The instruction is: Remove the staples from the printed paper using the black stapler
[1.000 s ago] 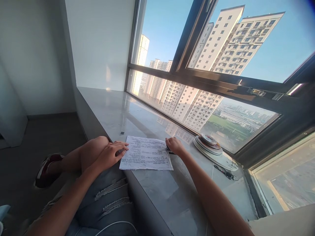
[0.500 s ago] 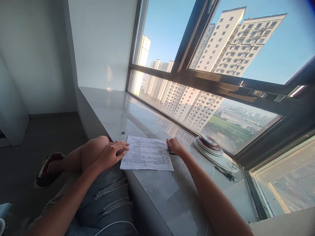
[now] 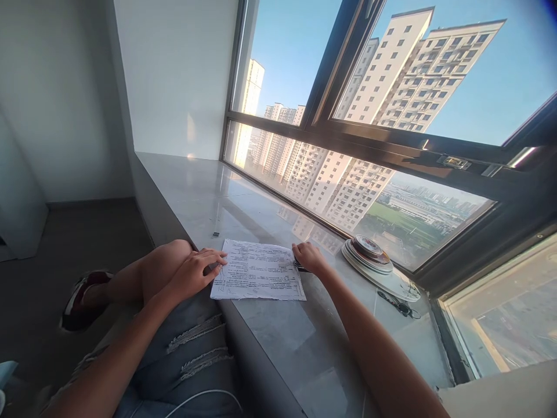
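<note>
A printed sheet of paper [image 3: 259, 271], covered with text and some handwriting, lies on the grey stone windowsill [image 3: 278, 331]. Its lower left corner reaches the sill's front edge. My left hand [image 3: 195, 271] is open, with its fingertips resting on the left edge of the paper. At the paper's right edge, my right hand [image 3: 310, 256] is closed with curled fingers. Beneath it a small dark object [image 3: 300, 267] with a shiny part sticks out; the hand hides most of it, so its kind cannot be made out.
A stack of plates [image 3: 369, 255] stands by the window on the right. A dark corded item with a ring [image 3: 400, 305] lies near it. Beyond the paper sits a tiny dark piece [image 3: 216, 234]. A white cable [image 3: 204, 395] crosses my lap below the sill.
The whole view has shifted slightly. Both hands keep their places on the paper's two sides, and the paper stays where it was on the sill.
</note>
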